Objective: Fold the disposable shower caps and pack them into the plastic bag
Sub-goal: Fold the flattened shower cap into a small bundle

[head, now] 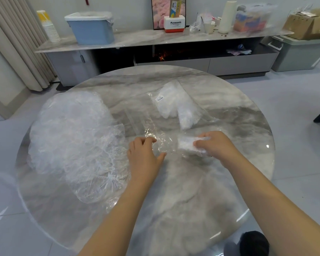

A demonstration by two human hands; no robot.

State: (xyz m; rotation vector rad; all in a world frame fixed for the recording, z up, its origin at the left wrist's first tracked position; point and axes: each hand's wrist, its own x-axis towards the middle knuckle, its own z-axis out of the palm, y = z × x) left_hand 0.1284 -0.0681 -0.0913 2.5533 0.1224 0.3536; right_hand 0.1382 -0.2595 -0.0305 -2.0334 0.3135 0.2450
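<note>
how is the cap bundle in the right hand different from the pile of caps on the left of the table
The bundle is folded into a small, dense white block, gripped by the right hand. The pile is loose, spread wide and see-through, and no hand touches it. Both are crinkly thin plastic on the marble table.

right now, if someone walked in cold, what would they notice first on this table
First, the big heap of loose clear shower caps on the left of the round marble table. Next, the two hands at the centre: the left hand pinches the mouth of a clear plastic bag, while the right hand holds a folded white cap at it. Behind them lies a filled bag.
</note>
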